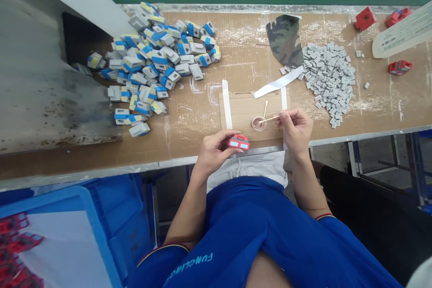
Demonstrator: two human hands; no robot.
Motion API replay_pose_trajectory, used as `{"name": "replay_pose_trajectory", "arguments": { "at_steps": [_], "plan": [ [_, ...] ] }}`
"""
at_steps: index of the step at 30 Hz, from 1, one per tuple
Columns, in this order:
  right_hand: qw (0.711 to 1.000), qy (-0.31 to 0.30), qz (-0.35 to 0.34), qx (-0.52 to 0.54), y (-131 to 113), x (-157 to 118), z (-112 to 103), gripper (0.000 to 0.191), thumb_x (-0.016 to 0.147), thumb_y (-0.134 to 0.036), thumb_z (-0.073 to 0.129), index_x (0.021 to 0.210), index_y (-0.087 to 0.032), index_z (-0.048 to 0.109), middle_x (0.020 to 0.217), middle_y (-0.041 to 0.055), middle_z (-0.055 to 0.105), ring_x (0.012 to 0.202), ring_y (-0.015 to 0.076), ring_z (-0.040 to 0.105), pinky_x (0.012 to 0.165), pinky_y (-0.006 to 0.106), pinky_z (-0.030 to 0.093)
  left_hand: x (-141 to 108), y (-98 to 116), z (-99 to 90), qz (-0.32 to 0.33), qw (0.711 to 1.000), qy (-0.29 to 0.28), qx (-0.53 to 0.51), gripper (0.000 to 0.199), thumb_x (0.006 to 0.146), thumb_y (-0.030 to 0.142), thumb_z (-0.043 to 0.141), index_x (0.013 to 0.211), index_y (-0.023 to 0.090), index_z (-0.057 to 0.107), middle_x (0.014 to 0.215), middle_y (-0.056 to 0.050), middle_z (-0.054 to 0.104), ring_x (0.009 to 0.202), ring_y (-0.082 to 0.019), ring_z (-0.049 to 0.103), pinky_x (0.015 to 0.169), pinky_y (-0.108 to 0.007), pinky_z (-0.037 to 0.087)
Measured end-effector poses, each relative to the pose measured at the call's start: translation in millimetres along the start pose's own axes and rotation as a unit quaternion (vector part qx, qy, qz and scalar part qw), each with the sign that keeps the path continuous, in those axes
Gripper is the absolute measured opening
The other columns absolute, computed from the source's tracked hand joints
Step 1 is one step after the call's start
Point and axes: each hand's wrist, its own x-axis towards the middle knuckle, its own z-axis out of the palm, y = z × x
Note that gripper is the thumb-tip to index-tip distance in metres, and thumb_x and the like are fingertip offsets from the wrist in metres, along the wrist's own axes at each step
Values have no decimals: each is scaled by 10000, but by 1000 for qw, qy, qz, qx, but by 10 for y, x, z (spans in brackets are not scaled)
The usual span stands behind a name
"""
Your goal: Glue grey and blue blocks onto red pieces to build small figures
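Near the table's front edge, my left hand grips a small red toy part with two pale window shapes facing up. To its right, my right hand pinches a thin swab stick. The stick's tip is inside a small round clear dish on a cardboard sheet. A second swab leans at the dish's far side. White tape strips run along the sheet's sides.
Many grey, blue and yellow blocks are heaped at the left. Small grey pieces lie right, beside camouflage cloth. A clear bottle and red toy parts are far right. A blue tray of red parts sits lower left.
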Motion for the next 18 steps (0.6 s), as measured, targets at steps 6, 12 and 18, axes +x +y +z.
{"name": "replay_pose_trajectory", "arguments": {
  "at_steps": [6, 12, 18],
  "plan": [
    [998, -28, -63, 3, -261, -120, 12, 285, 974, -461, 822, 833, -246, 697, 765, -8, 799, 636, 144, 743, 584, 278, 614, -8, -14, 4, 8, 1000, 2, 11, 428, 845, 407, 933, 1171, 165, 797, 1010, -96, 872, 845, -220, 851, 776, -288, 705],
    [975, -117, -174, -71, -391, -227, 105, 108, 1003, -307, 790, 909, -275, 748, 853, 9, 850, 806, 195, 838, 726, 328, 702, -25, -44, 25, 24, 998, 9, 49, 416, 876, 446, 905, 1174, 175, 802, 981, -94, 865, 778, -195, 827, 729, -262, 676],
    [960, -135, -207, -132, -363, -246, 133, 159, 1010, -341, 777, 867, -278, 745, 831, 8, 854, 791, 207, 847, 722, 345, 716, -37, -57, 31, 31, 996, 10, 78, 440, 877, 479, 899, 1177, 170, 807, 947, -98, 848, 755, -194, 796, 704, -276, 653]
  ]
}}
